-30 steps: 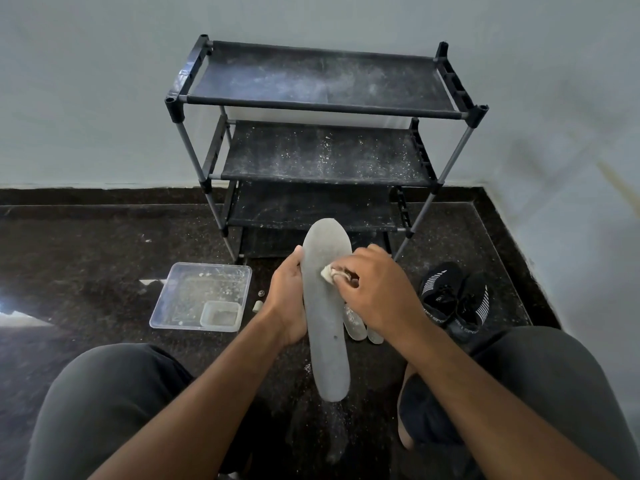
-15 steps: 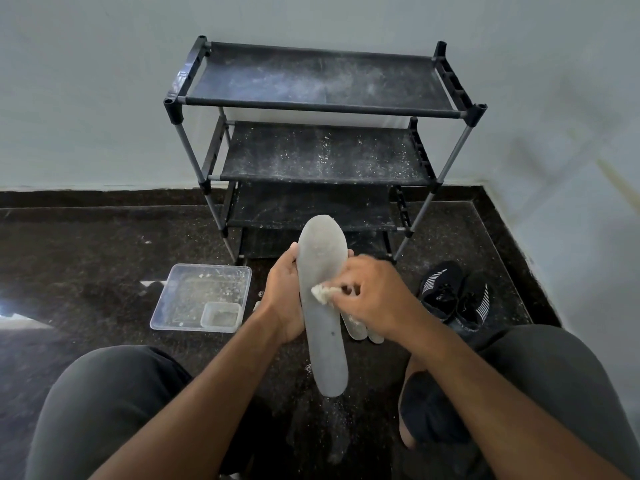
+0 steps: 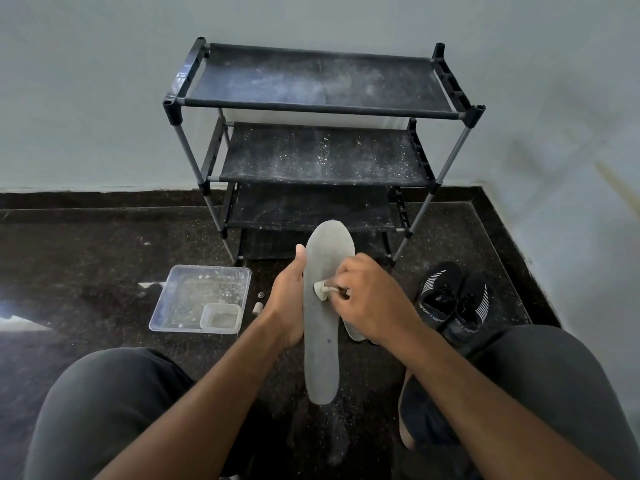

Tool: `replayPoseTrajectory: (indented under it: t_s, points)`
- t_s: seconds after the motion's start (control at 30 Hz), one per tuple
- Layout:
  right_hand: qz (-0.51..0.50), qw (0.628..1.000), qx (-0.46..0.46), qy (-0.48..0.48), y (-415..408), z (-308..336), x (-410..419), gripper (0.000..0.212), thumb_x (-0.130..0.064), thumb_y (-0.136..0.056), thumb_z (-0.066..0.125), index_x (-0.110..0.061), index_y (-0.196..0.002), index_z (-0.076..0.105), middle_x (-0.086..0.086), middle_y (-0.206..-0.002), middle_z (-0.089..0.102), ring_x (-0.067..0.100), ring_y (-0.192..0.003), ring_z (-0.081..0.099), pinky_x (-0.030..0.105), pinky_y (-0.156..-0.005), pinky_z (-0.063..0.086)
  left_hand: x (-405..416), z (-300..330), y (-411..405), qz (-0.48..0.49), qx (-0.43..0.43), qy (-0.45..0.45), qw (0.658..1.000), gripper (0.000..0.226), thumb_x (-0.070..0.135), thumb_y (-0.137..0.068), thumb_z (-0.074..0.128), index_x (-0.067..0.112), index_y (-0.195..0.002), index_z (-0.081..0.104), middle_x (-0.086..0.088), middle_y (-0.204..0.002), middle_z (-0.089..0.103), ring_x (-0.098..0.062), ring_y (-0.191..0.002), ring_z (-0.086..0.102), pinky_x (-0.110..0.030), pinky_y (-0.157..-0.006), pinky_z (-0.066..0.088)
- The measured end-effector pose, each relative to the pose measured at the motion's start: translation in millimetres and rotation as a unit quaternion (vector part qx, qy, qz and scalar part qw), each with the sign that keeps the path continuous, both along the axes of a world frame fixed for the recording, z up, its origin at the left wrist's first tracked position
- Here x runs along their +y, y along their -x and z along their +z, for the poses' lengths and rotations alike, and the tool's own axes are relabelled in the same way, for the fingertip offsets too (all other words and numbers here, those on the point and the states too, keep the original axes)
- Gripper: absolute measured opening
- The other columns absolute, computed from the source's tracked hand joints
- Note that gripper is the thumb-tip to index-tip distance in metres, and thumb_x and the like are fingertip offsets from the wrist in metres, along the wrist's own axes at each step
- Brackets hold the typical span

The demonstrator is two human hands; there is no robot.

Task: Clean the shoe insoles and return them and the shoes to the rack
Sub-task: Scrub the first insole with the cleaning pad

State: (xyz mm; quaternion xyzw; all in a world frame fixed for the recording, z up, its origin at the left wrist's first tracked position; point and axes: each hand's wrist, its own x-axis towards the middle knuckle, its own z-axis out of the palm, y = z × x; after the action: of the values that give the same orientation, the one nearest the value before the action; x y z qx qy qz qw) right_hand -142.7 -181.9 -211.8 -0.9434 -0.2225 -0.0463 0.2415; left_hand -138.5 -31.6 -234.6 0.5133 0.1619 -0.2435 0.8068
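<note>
A grey insole is held upright above the floor, between the knees, its heel end nearest and its toe end pointing toward the rack. It is gripped along its left edge by the left hand, the thumb laid up the side and the fingers hidden behind. A small pale wad, perhaps cloth or sponge, is pinched in the curled fingertips of the right hand and pressed against the middle of the insole's face. The insole is judged light, thin and bendable, likely to flex under rubbing, so it is best backed from behind at the middle, where the pressure falls; the narrow heel end would give a poorer hold. A second insole can be made out on the floor just behind the right hand, mostly covered. A clear plastic tray with a small tub in one corner lies on the floor to the left, and a pair of black shoes stands to the right; soft knit uppers are suggested, easily taken by the collar. Farthest off, the dusty black rack stands against the wall.
</note>
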Motion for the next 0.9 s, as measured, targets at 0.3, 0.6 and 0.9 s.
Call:
replayPoseTrajectory:
  t_s: [0.3,0.6,0.9]
  points:
    - [-0.019,0.999,-0.038,-0.02,3,4,-3,0.013,-0.015,-0.09,0.065,-0.008,-0.087,0.076,-0.005,-0.083,0.055,0.009,-0.086,0.047,0.024,-0.079,0.051,-3,-3,-4,0.017,0.0,0.058,0.998,0.08,0.068,-0.105,0.023,0.008,-0.134,0.067,-0.019,-0.128,0.071,-0.031,-0.112,0.072,-0.043,-0.09,0.059]
    - [-0.111,0.988,-0.057,-0.094,-7,4,-6,0.022,-0.015,-0.09,0.068,-0.012,-0.111,0.071,-0.009,-0.088,0.054,0.009,-0.088,0.047,0.019,-0.076,0.042,0,-10,-6,0.042,0.001,0.021,0.999,0.078,0.068,-0.105,0.026,0.009,-0.132,0.069,-0.021,-0.129,0.071,-0.035,-0.117,0.07,-0.047,-0.096,0.058]
    - [0.036,0.994,0.041,-0.093,15,-2,14,0.014,-0.018,-0.09,0.064,-0.014,-0.085,0.077,-0.007,-0.079,0.055,0.006,-0.082,0.047,0.024,-0.07,0.046,6,-21,-13,0.028,0.019,0.041,0.999,0.088,0.078,-0.099,0.025,0.011,-0.141,0.063,-0.019,-0.14,0.065,-0.036,-0.131,0.061,-0.056,-0.118,0.04]
